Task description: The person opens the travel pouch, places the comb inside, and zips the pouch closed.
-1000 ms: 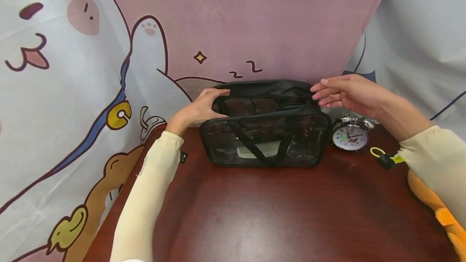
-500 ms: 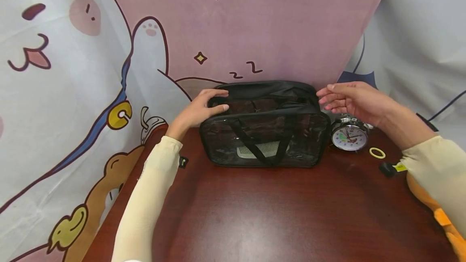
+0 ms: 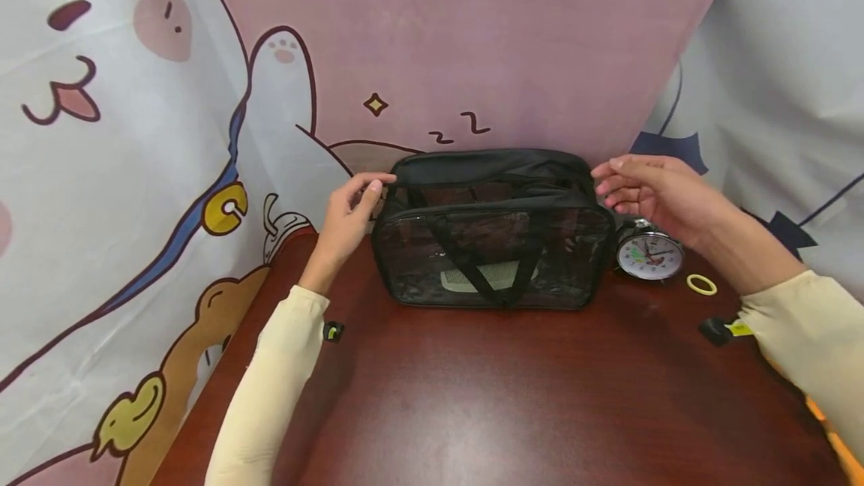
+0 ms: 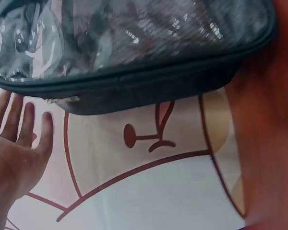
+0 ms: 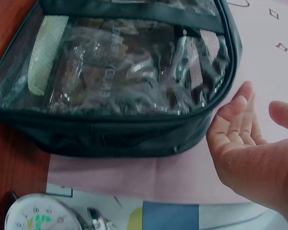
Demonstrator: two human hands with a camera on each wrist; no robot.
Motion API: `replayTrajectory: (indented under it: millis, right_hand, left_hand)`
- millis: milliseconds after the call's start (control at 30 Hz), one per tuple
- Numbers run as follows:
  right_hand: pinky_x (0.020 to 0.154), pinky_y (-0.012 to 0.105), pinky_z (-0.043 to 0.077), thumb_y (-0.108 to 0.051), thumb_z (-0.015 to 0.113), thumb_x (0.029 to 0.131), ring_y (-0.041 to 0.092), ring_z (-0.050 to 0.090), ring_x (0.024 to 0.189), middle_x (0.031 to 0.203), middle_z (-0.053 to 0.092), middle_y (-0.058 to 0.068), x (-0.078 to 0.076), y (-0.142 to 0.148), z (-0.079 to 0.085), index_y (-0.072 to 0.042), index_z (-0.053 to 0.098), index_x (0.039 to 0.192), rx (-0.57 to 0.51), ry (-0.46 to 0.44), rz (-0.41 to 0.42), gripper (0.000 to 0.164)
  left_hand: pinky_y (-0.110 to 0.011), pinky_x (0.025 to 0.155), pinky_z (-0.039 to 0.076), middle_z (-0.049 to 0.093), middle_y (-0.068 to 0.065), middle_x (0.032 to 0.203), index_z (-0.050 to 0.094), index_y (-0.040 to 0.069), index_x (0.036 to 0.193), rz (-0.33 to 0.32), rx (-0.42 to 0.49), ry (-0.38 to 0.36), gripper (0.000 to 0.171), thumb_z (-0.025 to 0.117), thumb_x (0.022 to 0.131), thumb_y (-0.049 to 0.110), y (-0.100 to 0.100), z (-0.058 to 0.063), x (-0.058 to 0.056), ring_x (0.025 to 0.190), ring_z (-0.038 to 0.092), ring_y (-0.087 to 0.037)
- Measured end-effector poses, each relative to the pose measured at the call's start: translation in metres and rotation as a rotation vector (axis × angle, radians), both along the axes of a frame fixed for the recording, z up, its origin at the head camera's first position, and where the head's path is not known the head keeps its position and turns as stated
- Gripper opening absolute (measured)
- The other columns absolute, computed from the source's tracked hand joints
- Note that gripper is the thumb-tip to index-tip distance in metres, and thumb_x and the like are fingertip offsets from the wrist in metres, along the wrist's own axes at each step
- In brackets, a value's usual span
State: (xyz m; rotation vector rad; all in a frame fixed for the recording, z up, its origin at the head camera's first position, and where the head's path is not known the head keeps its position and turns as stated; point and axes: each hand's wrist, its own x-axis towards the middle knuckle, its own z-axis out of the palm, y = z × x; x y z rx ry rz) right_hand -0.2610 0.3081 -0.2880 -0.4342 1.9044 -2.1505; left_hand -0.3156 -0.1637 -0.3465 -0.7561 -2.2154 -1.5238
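A black-trimmed, see-through zip bag stands upright on the table against the backdrop, its top partly open. Black handle straps hang down its front panel. Through that panel shows a pale, finely ridged flat object, like a comb. My left hand is at the bag's upper left end, fingers extended and fingertips right at the corner. At the opposite end, my right hand has its fingers loosely bent beside the upper right corner. In the left wrist view, a zipper pull shows near the left fingertips.
A twin-bell alarm clock stands just right of the bag, under my right hand. Near it lies a yellow ring. Something orange shows at the lower right edge. A printed cloth backdrop rises directly behind the reddish-brown table.
My left hand has come out of the bag's opening to the outside of its left end. My right hand has shifted slightly right and down. The bag stays in place.
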Motion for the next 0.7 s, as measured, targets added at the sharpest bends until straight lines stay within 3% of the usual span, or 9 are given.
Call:
replayTrajectory:
  millis: [100, 267, 467, 700]
  right_hand:
    - [0.072, 0.026, 0.06, -0.016, 0.051, 0.113, 0.015, 0.074, 0.083, 0.094, 0.077, 0.002, 0.002, -0.008, 0.0, -0.006, 0.076, 0.118, -0.04, 0.017, -0.024, 0.028]
    - [0.067, 0.025, 0.057, -0.017, 0.054, 0.111, 0.015, 0.071, 0.077, 0.089, 0.076, 0.003, 0.006, -0.019, 0.0, -0.003, 0.076, 0.114, -0.11, 0.026, -0.071, 0.026]
    - [0.066, 0.026, 0.056, -0.016, 0.057, 0.11, 0.016, 0.068, 0.073, 0.084, 0.073, 0.004, 0.01, -0.027, 0.002, -0.002, 0.075, 0.107, -0.189, 0.064, -0.116, 0.023]
    - [0.069, 0.027, 0.055, -0.021, 0.063, 0.108, 0.016, 0.064, 0.074, 0.083, 0.07, 0.003, 0.004, -0.052, 0.018, -0.004, 0.076, 0.105, -0.127, 0.104, -0.159, 0.022]
  left_hand:
    - [-0.021, 0.086, 0.052, 0.071, -0.013, 0.127, 0.072, 0.01, 0.131, 0.034, 0.104, 0.06, 0.027, 0.057, 0.111, 0.021, -0.002, -0.012, 0.01, 0.106, 0.065, -0.014]
    - [-0.024, 0.09, 0.056, 0.069, -0.022, 0.126, 0.069, 0.004, 0.131, 0.043, 0.253, 0.1, 0.029, 0.067, 0.103, 0.007, 0.0, -0.034, 0.024, 0.114, 0.068, -0.025]
    - [-0.036, 0.096, 0.058, 0.068, -0.016, 0.125, 0.071, 0.014, 0.134, 0.084, 0.284, 0.175, 0.044, 0.08, 0.093, 0.002, 0.008, -0.05, 0.029, 0.119, 0.065, -0.034]
    - [-0.038, 0.096, 0.058, 0.069, -0.003, 0.125, 0.077, 0.021, 0.127, 0.139, 0.294, 0.216, 0.038, 0.083, 0.092, 0.009, 0.013, -0.057, 0.03, 0.118, 0.065, -0.025]
